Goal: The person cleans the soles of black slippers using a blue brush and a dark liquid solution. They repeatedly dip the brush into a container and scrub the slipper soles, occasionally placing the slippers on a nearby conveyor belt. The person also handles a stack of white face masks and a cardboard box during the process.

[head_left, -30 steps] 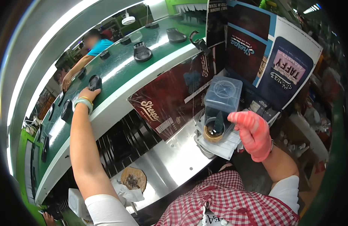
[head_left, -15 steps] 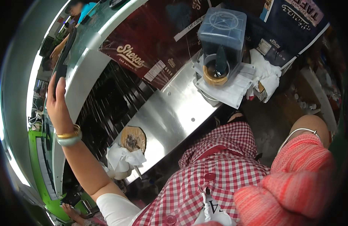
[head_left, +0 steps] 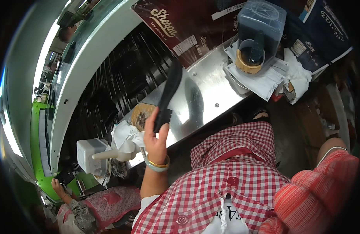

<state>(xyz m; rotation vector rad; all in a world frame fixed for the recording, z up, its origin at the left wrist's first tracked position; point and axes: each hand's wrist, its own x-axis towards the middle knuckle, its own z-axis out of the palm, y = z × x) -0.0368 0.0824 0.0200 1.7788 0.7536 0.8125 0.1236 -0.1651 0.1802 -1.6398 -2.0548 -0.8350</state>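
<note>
My left hand (head_left: 156, 146), with a gold and a pale bangle at its wrist, grips the lower end of a long black curved piece shaped like a shoe sole (head_left: 171, 89). The piece stands up over the metal bench (head_left: 205, 89). Beside the hand lie a tan pad with grey residue (head_left: 139, 111) and crumpled white tissue (head_left: 122, 134). My right arm wears a coral knitted sleeve (head_left: 304, 199) and a silver bangle. Only the wrist end of my right hand (head_left: 330, 147) shows at the right; its fingers are hidden.
A dark slatted conveyor (head_left: 110, 74) runs behind the bench. A cup of dark liquid (head_left: 250, 64) with a brush stands by a clear plastic box (head_left: 262, 23) on papers. A translucent tub (head_left: 88, 158) is at left. Cartons (head_left: 191, 27) stand behind. A co-worker's hand (head_left: 59, 189) shows lower left.
My left hand has come from the glass-edged shelf at far left to above the bench, bringing the black piece with it. The view has shifted; my right arm stays at the right.
</note>
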